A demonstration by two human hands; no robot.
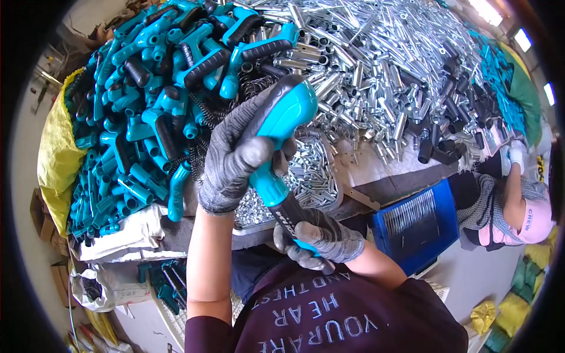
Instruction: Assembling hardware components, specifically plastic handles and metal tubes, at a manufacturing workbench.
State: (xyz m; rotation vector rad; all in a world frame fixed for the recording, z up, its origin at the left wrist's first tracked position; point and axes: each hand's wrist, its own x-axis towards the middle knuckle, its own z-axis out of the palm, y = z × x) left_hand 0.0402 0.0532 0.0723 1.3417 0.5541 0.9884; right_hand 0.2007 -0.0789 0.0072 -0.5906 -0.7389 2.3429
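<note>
Both my hands, in grey knit gloves, hold a teal and black pistol-grip hand tool (269, 185) slanting across the middle of the view. My left hand (228, 162) is wrapped round its wide upper grip, with the thumb pressed across the teal side. Lower down, my right hand (323, 238) is closed on the narrow black barrel near its teal and black tip. The tool's exact kind cannot be told. Just beyond the barrel sits a clear tray (338, 203) of small silver pins and tiny metal parts, partly hidden by my hands.
Teal and black tool bodies (156, 126) lie heaped at the left, with black coil springs near my left wrist. Silver metal tubes (353, 76) and rods cover the far side. A blue crate (382, 238) stands at the right; beyond it a co-worker (532, 217) in pink sits.
</note>
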